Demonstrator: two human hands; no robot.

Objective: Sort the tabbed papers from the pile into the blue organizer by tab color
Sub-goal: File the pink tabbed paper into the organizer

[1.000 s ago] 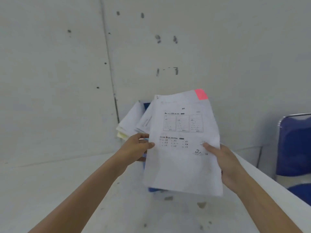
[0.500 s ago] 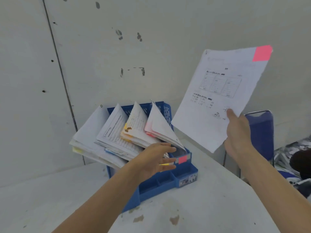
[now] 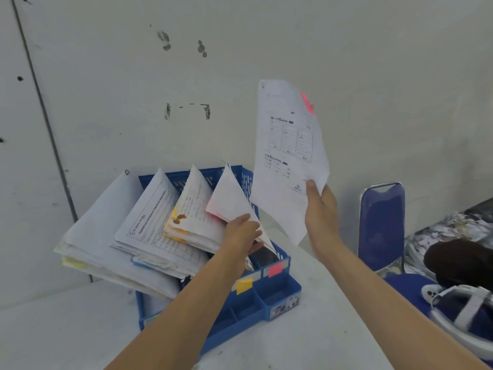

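Above the blue organizer [image 3: 277, 300], toward its 2 o'clock, a pink-tabbed sheet [image 3: 288, 161] hangs pinched at its lower edge by the right hand [image 3: 320, 212]. The left hand [image 3: 241, 235] presses back the pink-tabbed stack [image 3: 229, 204], fingers closed on its edge, at the organizer's rightmost slot.

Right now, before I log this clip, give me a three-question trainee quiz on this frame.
1. True or false: the right hand holds a sheet with a pink tab.
2. The left hand touches which stack in the organizer? A) leftmost B) rightmost, pink-edged C) none
3. Fill in: the slot label nearest the left hand is ____.

Key: 1 true; 2 B; 3 pink.
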